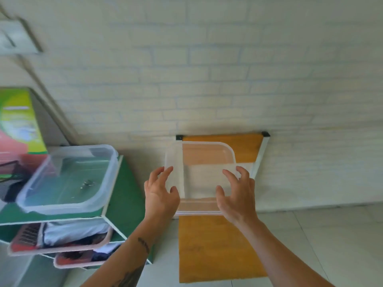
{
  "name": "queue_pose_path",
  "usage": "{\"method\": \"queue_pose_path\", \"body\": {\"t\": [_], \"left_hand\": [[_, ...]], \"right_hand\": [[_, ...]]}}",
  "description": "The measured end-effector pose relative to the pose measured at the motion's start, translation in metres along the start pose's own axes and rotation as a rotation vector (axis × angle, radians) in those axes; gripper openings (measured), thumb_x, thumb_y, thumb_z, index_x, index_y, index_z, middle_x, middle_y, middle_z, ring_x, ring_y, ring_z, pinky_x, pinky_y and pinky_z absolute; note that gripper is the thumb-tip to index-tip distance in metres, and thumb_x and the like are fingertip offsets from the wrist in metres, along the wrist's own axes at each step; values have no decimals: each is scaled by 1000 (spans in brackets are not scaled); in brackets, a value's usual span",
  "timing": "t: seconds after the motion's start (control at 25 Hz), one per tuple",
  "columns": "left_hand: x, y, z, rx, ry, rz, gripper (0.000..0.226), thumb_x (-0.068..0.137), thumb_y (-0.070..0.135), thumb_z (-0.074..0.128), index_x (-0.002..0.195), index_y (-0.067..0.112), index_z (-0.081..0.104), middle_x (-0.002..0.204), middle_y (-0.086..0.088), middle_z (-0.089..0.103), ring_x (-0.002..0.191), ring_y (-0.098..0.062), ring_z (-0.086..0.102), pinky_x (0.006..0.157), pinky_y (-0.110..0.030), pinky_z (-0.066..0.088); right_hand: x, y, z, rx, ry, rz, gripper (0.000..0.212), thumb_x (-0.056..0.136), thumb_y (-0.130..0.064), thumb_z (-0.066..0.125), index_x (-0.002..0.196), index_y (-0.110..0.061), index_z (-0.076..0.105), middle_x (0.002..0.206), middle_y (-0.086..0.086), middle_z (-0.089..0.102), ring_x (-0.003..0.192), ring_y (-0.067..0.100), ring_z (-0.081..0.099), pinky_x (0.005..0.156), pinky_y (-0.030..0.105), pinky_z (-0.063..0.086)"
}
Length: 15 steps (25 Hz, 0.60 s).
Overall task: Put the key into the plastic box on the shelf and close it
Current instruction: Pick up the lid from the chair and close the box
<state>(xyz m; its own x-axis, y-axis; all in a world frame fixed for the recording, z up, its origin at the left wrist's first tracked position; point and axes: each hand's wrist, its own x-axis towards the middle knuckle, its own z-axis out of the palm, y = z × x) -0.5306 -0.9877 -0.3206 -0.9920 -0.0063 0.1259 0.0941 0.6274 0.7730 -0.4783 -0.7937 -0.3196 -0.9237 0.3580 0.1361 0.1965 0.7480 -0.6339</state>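
Observation:
A clear plastic box point(68, 179) stands open on top of the green shelf point(122, 195) at the left. A small metal key point(88, 183) lies on its bottom. To the right of the shelf, both my hands hold up the box's clear lid point(201, 172) in the air. My left hand point(160, 193) grips the lid's left edge. My right hand point(236, 195) grips its lower right edge. The lid is roughly level and sits apart from the box, about a hand's width to its right.
An orange panel point(215, 249) in a white frame leans against the white brick wall behind the lid. Lower shelf levels hold pink trays point(60, 243) with clothes and dark items. A green and pink carton point(18, 125) stands behind the box. Pale floor tiles spread at lower right.

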Motion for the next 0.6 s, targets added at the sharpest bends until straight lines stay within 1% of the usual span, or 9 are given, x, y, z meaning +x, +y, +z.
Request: {"method": "queue_pose_path", "body": {"t": [0.12, 0.28, 0.36, 0.48, 0.6], "left_hand": [[14, 3, -40, 6, 69, 12, 57, 83, 8, 55, 137, 28, 50, 142, 8, 42, 127, -17, 35, 106, -32, 33], [33, -13, -97, 6, 173, 19, 56, 81, 8, 55, 134, 25, 55, 139, 6, 48, 125, -19, 40, 107, -31, 32], [39, -28, -125, 0, 207, 14, 53, 81, 9, 56, 133, 24, 57, 139, 5, 49, 124, -20, 41, 108, -32, 33], [48, -63, -170, 24, 235, 13, 51, 82, 9, 58, 131, 22, 58, 138, 4, 52, 123, -23, 42, 107, -37, 36], [61, -105, -217, 35, 242, 12, 49, 81, 7, 57, 129, 19, 60, 135, 1, 55, 120, -25, 47, 107, -41, 40]], "right_hand": [[11, -41, -1, 28, 24, -68, 60, 81, -44, 49, 136, -19, 53, 147, 4, 31, 127, 25, 32, 104, 46, 39], [16, -93, 18, 24, 30, -148, 56, 83, -37, 54, 135, -17, 55, 145, 8, 33, 127, 28, 32, 101, 47, 41], [15, -121, 35, 13, 25, -172, 57, 81, -38, 51, 134, -18, 55, 144, 9, 34, 127, 29, 33, 100, 47, 42], [9, -168, 71, 1, 17, -170, 53, 85, -33, 56, 136, -19, 54, 146, 9, 34, 130, 29, 32, 103, 46, 40], [0, -212, 111, -23, -26, -168, 53, 87, -33, 55, 138, -21, 51, 149, 8, 31, 133, 28, 30, 106, 44, 38]]}}
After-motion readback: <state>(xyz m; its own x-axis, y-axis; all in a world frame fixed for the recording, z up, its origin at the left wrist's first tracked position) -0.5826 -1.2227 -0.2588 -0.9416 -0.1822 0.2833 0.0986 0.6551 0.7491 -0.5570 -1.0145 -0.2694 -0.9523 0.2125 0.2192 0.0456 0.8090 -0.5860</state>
